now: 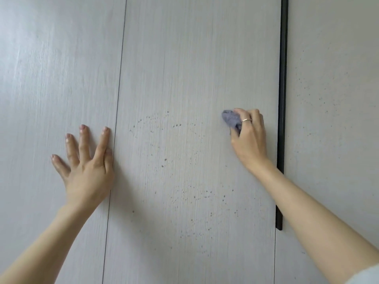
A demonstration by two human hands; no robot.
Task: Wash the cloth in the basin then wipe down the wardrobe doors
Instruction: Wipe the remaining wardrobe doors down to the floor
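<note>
The cloth, a small blue-grey wad, is bunched against the middle wardrobe door, right of centre and close to the door's right edge. The right hand holds it there: its grip is clamped on the cloth, fingers curled over the wad so that only the left part of the fabric shows beyond the knuckles. A thin ring sits on one finger of that hand.

Just right of the hand a long black handle strip runs upright along the door's edge, and beyond it stands the right door. Fine dark specks and droplets are scattered in loose arcs over the middle door, left of and below the cloth, and more faintly on the right door.

Farther left, past a thin upright seam, the left hand lies flat on the left door, its grip wide apart, fingers straight and spread, holding nothing, the thumb lying along the seam. Both forearms come up from the near bottom corners, and a pale sleeve shows at the lower right.
</note>
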